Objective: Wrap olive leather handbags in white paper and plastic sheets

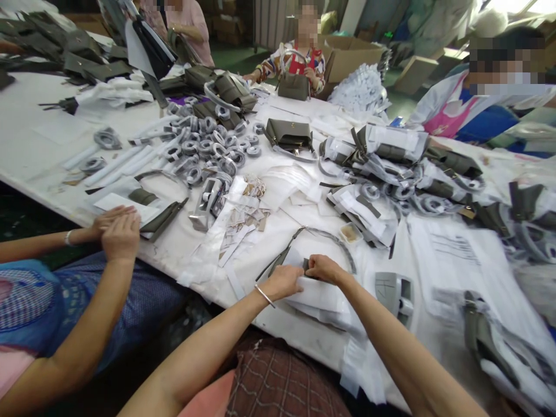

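Observation:
My left hand [284, 281] and my right hand [324, 268] meet at the table's near edge, both pinching a small olive-grey leather piece [306, 266] wrapped in white paper [319, 295]. A bangle circles my left wrist. A long grey strap [330, 240] curves on the table just beyond my hands. The part of the leather piece under my fingers is hidden.
A co-worker's hands [117, 229] rest at the left edge of the white table [35, 145]. Rolled grey straps [204, 147], an olive handbag [289, 136] and paper-wrapped bag parts [391, 156] cover the middle. A tape dispenser [395, 289] sits right of my hands. Other people work across the table.

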Demonstrator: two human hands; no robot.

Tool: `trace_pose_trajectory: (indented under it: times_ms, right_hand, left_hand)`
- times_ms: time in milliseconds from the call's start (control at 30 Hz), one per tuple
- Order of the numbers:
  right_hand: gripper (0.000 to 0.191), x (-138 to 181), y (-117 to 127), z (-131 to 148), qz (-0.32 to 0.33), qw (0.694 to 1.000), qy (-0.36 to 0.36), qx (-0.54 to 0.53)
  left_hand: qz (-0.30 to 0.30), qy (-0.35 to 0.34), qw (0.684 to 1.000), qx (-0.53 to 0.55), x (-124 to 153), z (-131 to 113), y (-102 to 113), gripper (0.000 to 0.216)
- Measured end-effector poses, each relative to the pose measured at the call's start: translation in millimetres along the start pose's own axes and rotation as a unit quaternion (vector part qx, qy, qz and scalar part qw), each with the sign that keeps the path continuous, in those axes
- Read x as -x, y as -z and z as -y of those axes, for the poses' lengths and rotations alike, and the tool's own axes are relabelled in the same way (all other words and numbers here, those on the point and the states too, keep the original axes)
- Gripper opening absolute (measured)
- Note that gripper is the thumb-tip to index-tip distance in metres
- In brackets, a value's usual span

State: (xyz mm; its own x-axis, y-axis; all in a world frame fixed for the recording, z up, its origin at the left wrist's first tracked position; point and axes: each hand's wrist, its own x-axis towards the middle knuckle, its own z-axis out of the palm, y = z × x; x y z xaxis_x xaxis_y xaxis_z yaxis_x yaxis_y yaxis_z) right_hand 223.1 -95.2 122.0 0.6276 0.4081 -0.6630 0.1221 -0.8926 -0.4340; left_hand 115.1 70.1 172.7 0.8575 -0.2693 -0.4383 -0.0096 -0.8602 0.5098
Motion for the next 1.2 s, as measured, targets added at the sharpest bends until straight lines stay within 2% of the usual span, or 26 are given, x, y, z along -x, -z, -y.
trace_pose_trajectory:
  times_ms: [67, 167, 233, 333, 400, 500, 567, 667, 800, 967, 1200]
  right_hand:
    - [0.015, 2.2, 6.7, -0.8, -0.016, 1.0, 0.016, 0.016]
    - [0.038, 8.7, 12.8, -3.0, -0.028, 0.998, 0.045, 0.019]
    - [0.044, 14.6, 9.9, -2.9, -0.044, 0.998, 0.051, 0.021]
    - [0.038, 24.4, -9.4, 0.3, -0.102, 0.994, 0.029, 0.041]
    - [0.032, 30.4, -30.0, 1.9, -0.164, 0.984, 0.007, 0.063]
    - [0.026, 36.1, -58.4, -1.9, -0.284, 0.953, 0.008, 0.102]
    - [0.023, 37.0, -67.0, -8.1, -0.334, 0.936, 0.034, 0.105]
    - [0.022, 35.8, -62.5, -15.0, -0.313, 0.944, 0.059, 0.081]
    - [0.026, 37.3, -54.4, -7.0, -0.27, 0.959, 0.031, 0.081]
    - [0.019, 43.7, -72.7, 9.7, -0.326, 0.939, 0.031, 0.109]
    - [0.016, 40.3, -80.5, 8.8, -0.33, 0.924, 0.053, 0.184]
  left_hand:
    - [-0.028, 0.014, 1.0, 0.001, -2.6, 1.5, 1.6, 0.026]
    - [-0.073, 0.037, 0.997, 0.004, -8.1, 6.0, 5.9, 0.026]
    - [-0.101, 0.055, 0.993, 0.008, -12.1, 12.5, 8.9, 0.027]
    - [-0.118, 0.086, 0.989, 0.018, -16.5, 26.2, 9.0, 0.029]
    - [-0.113, 0.105, 0.988, 0.024, -17.4, 33.9, 4.7, 0.028]
    - [-0.111, 0.114, 0.987, 0.019, -16.8, 35.6, -6.1, 0.029]
    - [-0.124, 0.1, 0.987, 0.006, -17.0, 30.0, -13.7, 0.029]
    - [-0.149, 0.064, 0.986, -0.039, -19.0, 19.2, -23.2, 0.029]
    - [-0.161, 0.051, 0.984, -0.062, -20.6, 14.8, -31.6, 0.028]
    - [-0.172, 0.038, 0.983, -0.059, -18.2, 18.8, -40.4, 0.025]
    - [-0.153, 0.027, 0.984, -0.084, -16.3, 23.0, -45.6, 0.028]
